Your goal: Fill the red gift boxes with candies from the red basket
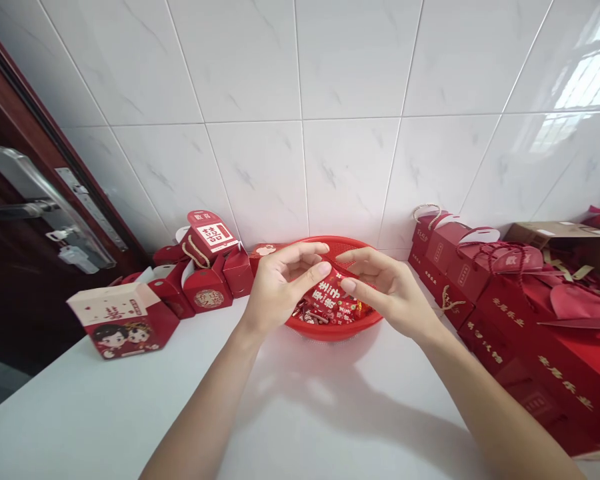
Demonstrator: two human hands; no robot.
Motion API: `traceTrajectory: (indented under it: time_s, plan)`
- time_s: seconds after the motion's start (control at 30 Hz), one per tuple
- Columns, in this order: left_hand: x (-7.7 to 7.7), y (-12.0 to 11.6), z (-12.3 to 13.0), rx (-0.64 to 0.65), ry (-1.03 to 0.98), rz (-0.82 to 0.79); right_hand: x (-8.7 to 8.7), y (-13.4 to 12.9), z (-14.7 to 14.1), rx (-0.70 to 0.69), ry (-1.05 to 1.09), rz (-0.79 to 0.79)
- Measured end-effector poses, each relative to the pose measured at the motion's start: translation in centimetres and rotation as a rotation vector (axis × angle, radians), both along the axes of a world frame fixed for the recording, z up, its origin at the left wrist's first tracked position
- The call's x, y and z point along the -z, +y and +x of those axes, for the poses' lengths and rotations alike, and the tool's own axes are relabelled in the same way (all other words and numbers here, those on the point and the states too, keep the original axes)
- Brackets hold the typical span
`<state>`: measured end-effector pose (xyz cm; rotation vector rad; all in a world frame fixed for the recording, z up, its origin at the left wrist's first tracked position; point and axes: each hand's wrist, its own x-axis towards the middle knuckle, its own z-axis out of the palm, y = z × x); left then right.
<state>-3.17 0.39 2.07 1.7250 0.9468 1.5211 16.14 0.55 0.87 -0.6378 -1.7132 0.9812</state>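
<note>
A small red packet (325,293) with white lettering is tilted over the basket, between my two hands. My left hand (284,283) curls in from the left, its thumb on the packet's upper edge and its other fingers bent behind. From the right, my right hand (393,290) meets the packet's right side with its thumb, the index finger raised apart. What its hidden fingers touch cannot be fully seen. Below them, a red plastic basket (337,331) holds more red packets (347,311) and small wrapped pieces (314,315).
Red gift boxes (207,290) cluster at the left, with a pink-and-red box (127,320) in front. Rows of red handled boxes (505,313) and a brown cardboard box (555,230) line the right. A tiled wall (350,180) stands behind the white table (280,413); a door handle (45,200) is at left.
</note>
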Motion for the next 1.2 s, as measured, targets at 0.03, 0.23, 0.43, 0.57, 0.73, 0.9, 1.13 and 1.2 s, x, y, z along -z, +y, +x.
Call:
traceTrajectory:
  time_s: [0.03,0.23,0.43,0.57,0.73,0.9,1.13,1.2]
  plan:
    - [0.1,0.0,0.1,0.003,0.006,0.002,0.0,0.0,-0.1,-0.015,-0.010,-0.003]
    - [0.1,0.3,-0.1,0.003,0.016,0.000,0.2,0.3,-0.3,-0.006,0.110,-0.102]
    - [0.2,0.6,-0.5,0.159,0.119,-0.097,0.1,0.9,-0.1,0.006,0.283,-0.157]
    - [0.2,0.6,-0.4,0.196,0.104,-0.096,0.2,1.0,0.0,-0.043,0.297,-0.234]
    - [0.0,0.4,-0.3,0.184,0.095,-0.107,0.0,0.6,0.0,-0.041,0.233,-0.229]
    - [0.8,1.4,-0.7,0.116,0.190,-0.084,0.3,1.6,0.2,0.139,0.040,-0.026]
    - [3.4,6.7,-3.2,0.045,0.915,-0.383,1.7,4.3,1.4,0.403,-0.255,0.097]
    - [4.1,7.9,-3.2,0.072,1.150,-0.480,2.4,5.0,1.4,0.348,-0.311,0.081]
